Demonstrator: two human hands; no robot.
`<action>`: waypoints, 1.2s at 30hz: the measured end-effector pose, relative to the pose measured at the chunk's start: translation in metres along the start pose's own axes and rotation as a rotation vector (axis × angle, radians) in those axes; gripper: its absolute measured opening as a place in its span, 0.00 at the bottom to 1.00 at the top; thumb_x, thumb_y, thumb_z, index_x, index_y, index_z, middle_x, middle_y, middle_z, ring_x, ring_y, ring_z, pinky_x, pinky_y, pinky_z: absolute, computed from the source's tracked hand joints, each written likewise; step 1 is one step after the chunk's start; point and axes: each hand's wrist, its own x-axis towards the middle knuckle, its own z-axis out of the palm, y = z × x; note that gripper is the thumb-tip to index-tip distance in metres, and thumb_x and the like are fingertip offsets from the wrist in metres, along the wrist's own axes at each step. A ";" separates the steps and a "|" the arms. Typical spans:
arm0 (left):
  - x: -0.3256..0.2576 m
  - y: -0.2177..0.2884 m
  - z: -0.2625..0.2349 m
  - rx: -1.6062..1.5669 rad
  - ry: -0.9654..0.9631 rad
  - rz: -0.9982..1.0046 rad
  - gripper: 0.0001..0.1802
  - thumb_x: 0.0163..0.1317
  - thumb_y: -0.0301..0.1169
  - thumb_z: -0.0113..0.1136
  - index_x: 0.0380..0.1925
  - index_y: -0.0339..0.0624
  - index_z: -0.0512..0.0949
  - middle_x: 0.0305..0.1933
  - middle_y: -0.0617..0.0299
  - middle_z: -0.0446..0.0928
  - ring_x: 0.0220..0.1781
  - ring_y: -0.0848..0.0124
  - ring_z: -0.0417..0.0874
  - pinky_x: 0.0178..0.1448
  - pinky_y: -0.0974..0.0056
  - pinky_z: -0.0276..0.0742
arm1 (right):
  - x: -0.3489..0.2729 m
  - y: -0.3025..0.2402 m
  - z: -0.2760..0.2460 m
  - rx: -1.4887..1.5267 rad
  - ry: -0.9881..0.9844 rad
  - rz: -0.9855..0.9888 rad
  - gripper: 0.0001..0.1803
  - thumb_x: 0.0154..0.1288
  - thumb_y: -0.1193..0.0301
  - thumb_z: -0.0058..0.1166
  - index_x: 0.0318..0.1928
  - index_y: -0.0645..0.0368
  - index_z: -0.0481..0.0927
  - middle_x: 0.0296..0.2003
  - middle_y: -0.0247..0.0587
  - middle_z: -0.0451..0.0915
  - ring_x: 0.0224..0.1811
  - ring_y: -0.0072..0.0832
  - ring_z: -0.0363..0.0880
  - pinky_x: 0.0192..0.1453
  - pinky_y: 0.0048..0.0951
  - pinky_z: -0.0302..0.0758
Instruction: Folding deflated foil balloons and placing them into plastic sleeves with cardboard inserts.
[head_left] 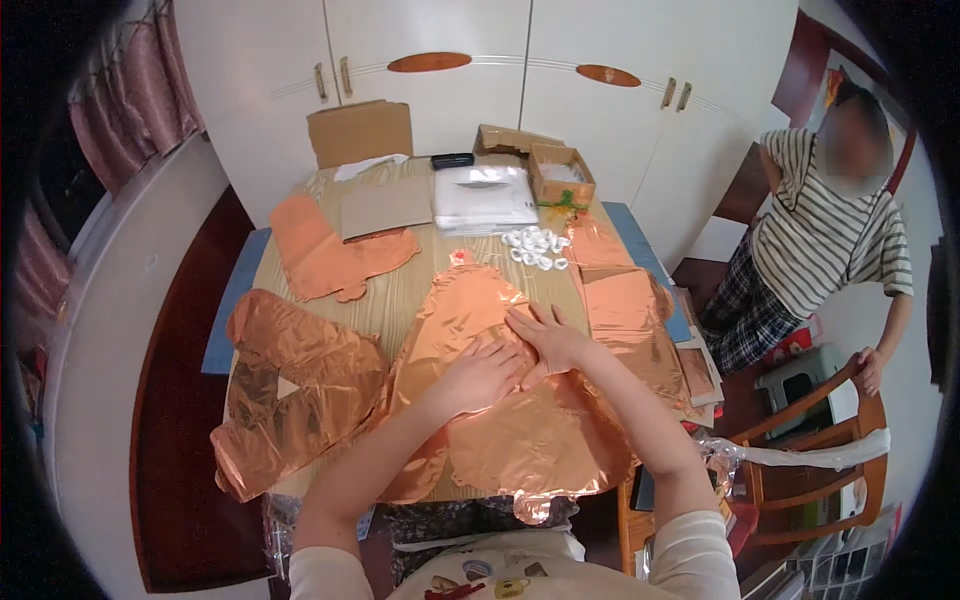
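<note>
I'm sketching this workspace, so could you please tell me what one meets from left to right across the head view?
Curtain, left foil piece, middle foil piece under the left hand and right hand, right foil pieces, chair.

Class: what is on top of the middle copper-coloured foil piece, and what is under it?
The left hand and right hand lie on the foil piece. The wood-grain tabletop shows beside it; what lies beneath is covered and cannot be seen.
</note>
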 end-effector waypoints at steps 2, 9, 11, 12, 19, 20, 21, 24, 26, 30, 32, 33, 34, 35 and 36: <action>-0.002 0.000 0.010 0.042 0.096 0.005 0.32 0.66 0.51 0.48 0.66 0.49 0.66 0.73 0.58 0.61 0.73 0.54 0.59 0.75 0.42 0.49 | -0.001 -0.003 -0.003 -0.008 0.001 0.006 0.74 0.32 0.28 0.63 0.75 0.53 0.44 0.76 0.38 0.44 0.78 0.47 0.35 0.77 0.56 0.36; -0.008 0.009 0.001 0.063 0.119 -0.006 0.38 0.61 0.56 0.50 0.68 0.49 0.64 0.74 0.59 0.59 0.75 0.53 0.55 0.76 0.41 0.44 | -0.026 -0.008 0.014 -0.074 0.137 -0.030 0.56 0.55 0.35 0.51 0.74 0.59 0.51 0.74 0.42 0.51 0.77 0.47 0.41 0.77 0.55 0.41; -0.008 0.008 0.001 0.052 0.112 -0.010 0.39 0.60 0.56 0.51 0.68 0.49 0.63 0.74 0.59 0.59 0.76 0.53 0.55 0.76 0.41 0.43 | -0.048 -0.019 0.030 -0.068 0.208 0.000 0.47 0.64 0.41 0.46 0.73 0.59 0.52 0.73 0.43 0.53 0.77 0.45 0.45 0.76 0.53 0.43; -0.008 0.007 0.000 0.057 0.102 -0.012 0.40 0.59 0.57 0.51 0.68 0.49 0.63 0.74 0.59 0.59 0.76 0.53 0.55 0.76 0.41 0.43 | -0.063 -0.027 0.036 -0.092 0.229 -0.010 0.43 0.67 0.43 0.44 0.73 0.58 0.54 0.73 0.42 0.55 0.77 0.44 0.46 0.76 0.53 0.43; -0.004 0.011 -0.002 0.059 0.056 -0.017 0.44 0.57 0.61 0.53 0.69 0.50 0.62 0.74 0.60 0.58 0.76 0.55 0.53 0.76 0.41 0.43 | -0.185 -0.090 0.056 -0.074 0.255 0.013 0.32 0.71 0.52 0.43 0.69 0.55 0.63 0.71 0.39 0.61 0.74 0.39 0.54 0.75 0.52 0.47; -0.004 0.012 -0.005 0.053 0.049 -0.017 0.45 0.56 0.62 0.53 0.69 0.50 0.62 0.75 0.60 0.57 0.77 0.55 0.53 0.77 0.41 0.42 | -0.203 -0.096 0.059 -0.026 0.278 0.046 0.32 0.70 0.52 0.44 0.69 0.55 0.64 0.70 0.38 0.62 0.74 0.39 0.55 0.75 0.52 0.47; -0.008 0.012 -0.008 0.049 0.043 -0.033 0.46 0.55 0.63 0.54 0.69 0.50 0.62 0.75 0.60 0.57 0.77 0.55 0.53 0.77 0.41 0.42 | -0.218 -0.102 0.060 0.014 0.318 0.099 0.30 0.69 0.56 0.47 0.67 0.56 0.66 0.68 0.40 0.64 0.71 0.41 0.59 0.73 0.51 0.51; -0.009 0.010 -0.006 0.042 0.070 -0.033 0.49 0.52 0.65 0.56 0.68 0.49 0.63 0.74 0.60 0.58 0.76 0.54 0.53 0.76 0.41 0.45 | -0.256 -0.120 0.081 0.169 0.552 0.301 0.24 0.66 0.66 0.54 0.61 0.57 0.70 0.61 0.43 0.71 0.61 0.41 0.70 0.66 0.46 0.62; -0.007 0.011 -0.004 0.043 0.082 -0.021 0.50 0.50 0.66 0.57 0.68 0.48 0.63 0.74 0.59 0.59 0.76 0.53 0.54 0.75 0.40 0.46 | -0.273 -0.135 0.122 0.322 0.883 0.468 0.20 0.64 0.72 0.56 0.57 0.57 0.73 0.53 0.43 0.77 0.51 0.36 0.76 0.58 0.38 0.69; -0.005 0.011 -0.001 0.043 0.107 -0.007 0.50 0.49 0.66 0.58 0.67 0.48 0.65 0.74 0.59 0.59 0.76 0.54 0.55 0.74 0.40 0.47 | -0.241 -0.189 0.150 1.745 1.085 0.871 0.09 0.68 0.69 0.55 0.44 0.60 0.76 0.38 0.35 0.79 0.39 0.22 0.75 0.44 0.25 0.74; -0.005 0.010 -0.001 0.036 0.130 -0.003 0.50 0.49 0.66 0.58 0.67 0.48 0.65 0.73 0.59 0.60 0.75 0.54 0.55 0.74 0.40 0.47 | -0.227 -0.193 0.145 2.116 0.923 0.783 0.13 0.70 0.63 0.54 0.44 0.62 0.77 0.37 0.41 0.83 0.34 0.28 0.80 0.39 0.28 0.77; -0.006 0.011 -0.002 0.030 0.139 -0.004 0.50 0.48 0.66 0.59 0.66 0.47 0.66 0.73 0.59 0.60 0.75 0.54 0.56 0.74 0.40 0.47 | -0.220 -0.195 0.139 2.116 0.917 0.750 0.14 0.70 0.62 0.53 0.43 0.62 0.77 0.37 0.43 0.83 0.34 0.30 0.81 0.38 0.28 0.78; -0.007 0.011 -0.004 0.025 0.149 -0.009 0.50 0.48 0.66 0.59 0.66 0.47 0.66 0.73 0.59 0.60 0.75 0.54 0.56 0.74 0.40 0.48 | -0.213 -0.198 0.131 2.116 0.907 0.713 0.16 0.70 0.61 0.53 0.43 0.62 0.77 0.38 0.45 0.83 0.34 0.31 0.82 0.37 0.29 0.79; -0.008 0.011 -0.003 0.028 0.149 -0.008 0.50 0.48 0.66 0.59 0.66 0.47 0.66 0.72 0.59 0.61 0.74 0.54 0.57 0.74 0.40 0.48 | -0.208 -0.199 0.126 2.115 0.897 0.677 0.17 0.70 0.59 0.53 0.43 0.62 0.77 0.39 0.46 0.84 0.34 0.32 0.83 0.36 0.30 0.79; -0.007 0.010 -0.002 0.032 0.157 -0.005 0.50 0.48 0.66 0.60 0.66 0.47 0.66 0.72 0.59 0.61 0.74 0.54 0.57 0.74 0.39 0.48 | -0.203 -0.199 0.123 2.161 0.907 0.684 0.16 0.70 0.60 0.53 0.43 0.62 0.77 0.38 0.46 0.83 0.33 0.32 0.82 0.35 0.30 0.80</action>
